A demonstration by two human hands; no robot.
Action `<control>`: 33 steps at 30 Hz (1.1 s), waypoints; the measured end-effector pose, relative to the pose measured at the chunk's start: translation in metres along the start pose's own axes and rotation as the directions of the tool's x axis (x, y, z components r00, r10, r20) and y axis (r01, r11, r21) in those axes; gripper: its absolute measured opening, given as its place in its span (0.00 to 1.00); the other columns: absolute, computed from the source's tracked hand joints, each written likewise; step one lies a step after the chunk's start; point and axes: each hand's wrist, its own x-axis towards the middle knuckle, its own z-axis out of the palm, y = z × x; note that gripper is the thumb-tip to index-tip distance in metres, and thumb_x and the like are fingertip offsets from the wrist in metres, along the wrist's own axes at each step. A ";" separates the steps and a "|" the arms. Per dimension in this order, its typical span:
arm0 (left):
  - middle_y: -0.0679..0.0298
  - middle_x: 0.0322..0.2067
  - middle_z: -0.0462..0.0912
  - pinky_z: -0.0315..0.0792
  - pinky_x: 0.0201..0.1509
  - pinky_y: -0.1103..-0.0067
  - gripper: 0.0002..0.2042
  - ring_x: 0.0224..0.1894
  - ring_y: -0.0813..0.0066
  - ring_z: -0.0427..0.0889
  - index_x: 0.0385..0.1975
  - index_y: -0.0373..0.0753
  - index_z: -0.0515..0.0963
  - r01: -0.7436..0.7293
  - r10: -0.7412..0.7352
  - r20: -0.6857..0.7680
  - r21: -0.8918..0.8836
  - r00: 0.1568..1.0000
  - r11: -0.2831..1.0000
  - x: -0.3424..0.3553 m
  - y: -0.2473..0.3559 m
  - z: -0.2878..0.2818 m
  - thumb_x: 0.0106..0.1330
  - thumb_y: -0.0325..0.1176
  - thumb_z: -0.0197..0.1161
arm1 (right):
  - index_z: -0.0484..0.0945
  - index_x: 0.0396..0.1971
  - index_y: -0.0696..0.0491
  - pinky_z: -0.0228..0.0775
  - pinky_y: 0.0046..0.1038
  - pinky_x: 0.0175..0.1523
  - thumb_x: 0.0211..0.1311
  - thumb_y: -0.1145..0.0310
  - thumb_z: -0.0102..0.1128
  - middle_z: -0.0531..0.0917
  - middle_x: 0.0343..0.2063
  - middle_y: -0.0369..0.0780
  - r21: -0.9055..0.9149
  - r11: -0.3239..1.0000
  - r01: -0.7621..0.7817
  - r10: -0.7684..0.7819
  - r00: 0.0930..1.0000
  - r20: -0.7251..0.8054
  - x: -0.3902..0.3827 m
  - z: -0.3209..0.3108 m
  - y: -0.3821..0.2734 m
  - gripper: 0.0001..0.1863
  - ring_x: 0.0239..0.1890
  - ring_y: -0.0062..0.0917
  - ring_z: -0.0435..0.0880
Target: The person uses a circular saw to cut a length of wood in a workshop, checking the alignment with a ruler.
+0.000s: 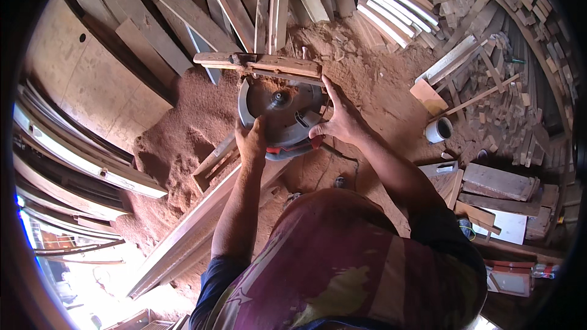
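Observation:
In front of my body is a circular saw (pixel 279 123) with a round grey metal guard, a hub in its middle and a red and black body underneath. My left hand (pixel 251 139) is closed round the guard's near left edge, thumb on top. On the other side, my right hand (pixel 342 116) grips the saw, its thumb on the near right part and a finger stretched up to the end of a wooden strip (pixel 263 62). That strip lies across the saw's far side, with sawdust caught beside it. My right hand's other fingers are hidden.
Reddish sawdust (pixel 183 116) covers the floor. Long planks (pixel 183 12) lean at the far left; a long beam (pixel 183 232) runs below my left arm. Wood offcuts (pixel 489 85) and a white bucket (pixel 438 130) lie on the right. A dark cord (pixel 348 159) trails from the saw.

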 end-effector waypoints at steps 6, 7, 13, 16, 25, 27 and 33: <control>0.57 0.41 0.81 0.73 0.48 0.76 0.19 0.41 0.72 0.79 0.50 0.30 0.71 0.000 0.000 -0.019 0.026 1.000 1.000 0.001 -0.002 0.000 0.62 0.32 0.63 | 0.42 0.72 0.49 0.54 0.40 0.72 0.26 0.44 0.81 0.56 0.69 0.52 -0.020 1.000 -0.013 0.013 1.000 0.001 0.000 0.001 0.002 0.73 0.71 0.43 0.57; 0.56 0.41 0.81 0.72 0.49 0.76 0.19 0.41 0.71 0.79 0.50 0.30 0.71 -0.011 0.012 -0.016 0.030 1.000 0.999 0.003 -0.003 -0.001 0.61 0.33 0.63 | 0.43 0.72 0.49 0.54 0.41 0.72 0.26 0.43 0.80 0.56 0.69 0.52 -0.031 1.000 0.008 -0.008 1.000 -0.013 0.000 0.002 0.004 0.73 0.70 0.44 0.57; 0.57 0.40 0.81 0.72 0.49 0.76 0.18 0.41 0.71 0.79 0.49 0.30 0.72 0.012 -0.010 -0.043 0.035 0.999 0.999 0.003 -0.003 0.000 0.61 0.32 0.62 | 0.43 0.72 0.50 0.56 0.42 0.71 0.26 0.38 0.76 0.57 0.68 0.52 -0.030 0.999 0.037 -0.038 0.999 -0.025 0.000 0.005 0.009 0.72 0.70 0.45 0.58; 0.57 0.40 0.80 0.72 0.49 0.76 0.18 0.41 0.71 0.78 0.49 0.30 0.72 0.000 0.002 -0.024 0.064 1.000 0.998 0.003 -0.003 0.000 0.61 0.32 0.62 | 0.43 0.72 0.51 0.56 0.42 0.71 0.27 0.37 0.75 0.57 0.68 0.53 -0.030 0.998 0.050 -0.051 0.998 -0.028 0.000 0.005 0.010 0.72 0.70 0.45 0.58; 0.56 0.41 0.80 0.71 0.50 0.75 0.20 0.43 0.70 0.78 0.49 0.30 0.72 0.010 -0.007 -0.032 0.081 0.999 0.997 0.003 -0.002 0.001 0.61 0.33 0.63 | 0.42 0.71 0.52 0.56 0.42 0.71 0.29 0.36 0.74 0.57 0.68 0.54 -0.038 0.997 0.064 -0.065 0.998 -0.022 -0.001 0.004 0.010 0.71 0.70 0.45 0.58; 0.56 0.41 0.80 0.72 0.50 0.75 0.20 0.42 0.70 0.78 0.49 0.29 0.72 0.010 -0.007 -0.041 0.083 0.999 0.997 0.002 -0.003 0.001 0.60 0.34 0.63 | 0.42 0.72 0.53 0.56 0.41 0.71 0.29 0.37 0.75 0.57 0.68 0.54 -0.040 0.997 0.064 -0.065 0.998 -0.022 -0.001 0.004 0.009 0.71 0.70 0.45 0.58; 0.56 0.41 0.80 0.72 0.48 0.76 0.19 0.41 0.70 0.78 0.49 0.29 0.72 0.030 -0.027 -0.043 0.068 0.999 0.997 -0.001 0.003 -0.003 0.60 0.33 0.63 | 0.44 0.71 0.54 0.55 0.41 0.71 0.31 0.40 0.77 0.57 0.67 0.55 -0.037 0.997 0.072 -0.073 0.997 -0.020 -0.001 0.007 0.001 0.70 0.70 0.46 0.58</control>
